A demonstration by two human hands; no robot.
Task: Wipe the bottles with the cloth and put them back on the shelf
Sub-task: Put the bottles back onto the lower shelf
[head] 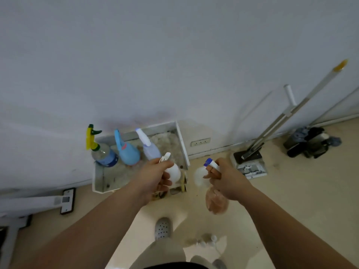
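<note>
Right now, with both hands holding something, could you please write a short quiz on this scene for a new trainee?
1. True or false: the left hand holds a white spray bottle above the shelf.
2. How many bottles stand on the shelf top, not counting those in the hands?
3. The bottle in the right hand has a nozzle tip of which colour: A red, B blue, C green?

Key: 1 true; 2 three, namely the yellow-trigger bottle, the light blue bottle and the pale lilac bottle; 3 B.
</note>
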